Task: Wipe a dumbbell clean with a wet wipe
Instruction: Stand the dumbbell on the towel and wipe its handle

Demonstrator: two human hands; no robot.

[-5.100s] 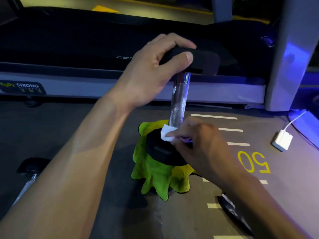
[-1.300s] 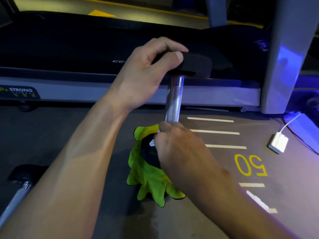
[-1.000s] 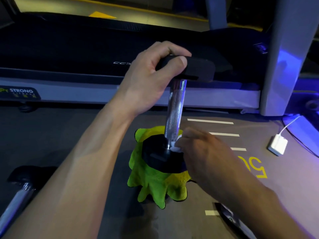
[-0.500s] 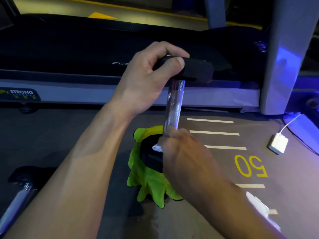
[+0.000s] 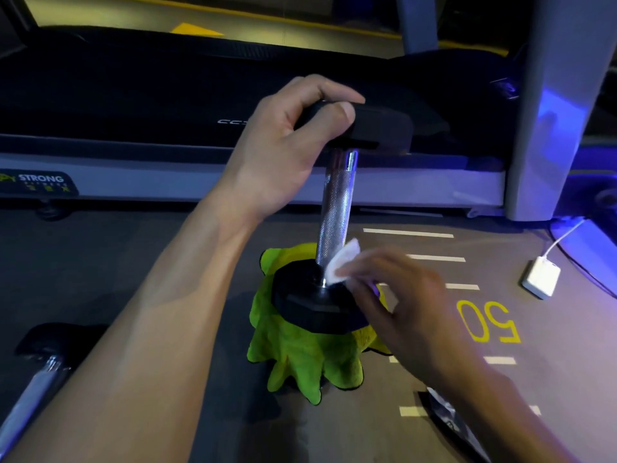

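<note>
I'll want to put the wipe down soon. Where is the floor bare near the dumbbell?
Bare floor lies left of the green cloth, between the treadmill and the second dumbbell. Right is crowded: the right hand with the wipe, the charger, a dark wrapper.

The dumbbell (image 5: 334, 208) has black ends and a shiny silver bar with tiny criss-cross bumps. The wet wipe (image 5: 342, 262) is white. The cloth (image 5: 300, 359) is bright green with a dark edge. The grey floor (image 5: 551, 332) has white stripes and a yellow 50.
</note>
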